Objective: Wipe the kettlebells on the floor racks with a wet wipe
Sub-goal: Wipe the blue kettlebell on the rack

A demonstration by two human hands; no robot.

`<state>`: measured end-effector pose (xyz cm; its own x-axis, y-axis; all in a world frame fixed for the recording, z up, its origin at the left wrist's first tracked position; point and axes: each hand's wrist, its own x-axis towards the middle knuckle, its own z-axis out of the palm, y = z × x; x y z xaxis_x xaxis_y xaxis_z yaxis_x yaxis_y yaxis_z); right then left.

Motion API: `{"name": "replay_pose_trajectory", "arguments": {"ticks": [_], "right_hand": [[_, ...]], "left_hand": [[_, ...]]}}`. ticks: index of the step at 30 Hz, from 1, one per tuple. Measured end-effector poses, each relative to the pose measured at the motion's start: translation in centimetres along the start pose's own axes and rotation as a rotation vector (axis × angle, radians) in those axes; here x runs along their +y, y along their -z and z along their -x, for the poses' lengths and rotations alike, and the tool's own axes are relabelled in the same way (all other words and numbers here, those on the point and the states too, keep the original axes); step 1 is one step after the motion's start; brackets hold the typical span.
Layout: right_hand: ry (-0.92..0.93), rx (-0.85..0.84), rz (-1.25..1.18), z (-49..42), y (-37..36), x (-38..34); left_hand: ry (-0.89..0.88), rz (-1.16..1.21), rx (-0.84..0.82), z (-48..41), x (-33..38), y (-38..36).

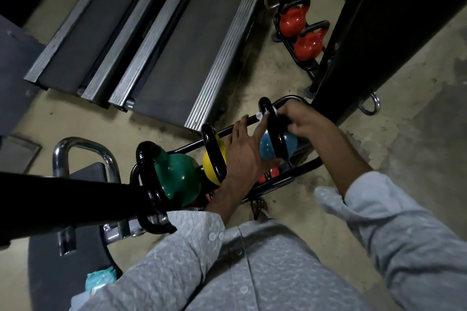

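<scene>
The blue kettlebell point(268, 145) sits at the right end of the near floor rack point(290, 177), its black handle upright. The right hand point(302, 122) is curled over the top of that handle, pinching a white wet wipe point(260, 115) against it; only small scraps of the wipe show past the fingers. The left hand point(246, 153) lies with straight fingers against the bell's left side, thumb under its belly.

Three bells stand in a row on this rack: blue, then a yellow kettlebell point(211, 162) just left of it, then a green kettlebell point(177, 175). Red shapes point(271, 174) lower in the rack are mostly hidden, so I cannot tell what they are. A second rack point(307, 64) farther right holds two red kettlebells point(293, 21), touching.

The floor point(252, 78) is pale, stained concrete. Two treadmills point(182, 53) lie side by side at far left, cut off at the top. A black post point(379, 20) blocks the far rack's right end, and a dark bar point(63, 197) crosses the near left. A teal pack point(101, 279) peeks out beside the grey sleeve point(164, 260).
</scene>
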<state>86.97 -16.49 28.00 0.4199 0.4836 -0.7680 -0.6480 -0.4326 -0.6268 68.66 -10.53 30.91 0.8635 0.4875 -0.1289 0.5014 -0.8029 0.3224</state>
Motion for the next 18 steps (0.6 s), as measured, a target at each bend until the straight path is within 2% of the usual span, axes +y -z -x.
{"name": "replay_pose_trajectory", "arguments": {"ticks": [2,6,13,18], "right_hand": [[0.016,0.072,-0.067,-0.1,-0.8,-0.6],[0.102,0.259,-0.019,0.9,-2.0,0.0],[0.338,0.358,-0.147,1.0,-2.2,1.1],[0.387,0.444,-0.044,0.3,-3.0,-0.5]], "left_hand": [[0.001,0.008,0.012,0.0,0.0,-0.1],[0.003,-0.001,0.014,-0.1,0.0,-0.1],[-0.004,-0.014,0.001,0.0,0.0,-0.1],[0.004,-0.014,-0.005,-0.1,0.0,0.0]]}}
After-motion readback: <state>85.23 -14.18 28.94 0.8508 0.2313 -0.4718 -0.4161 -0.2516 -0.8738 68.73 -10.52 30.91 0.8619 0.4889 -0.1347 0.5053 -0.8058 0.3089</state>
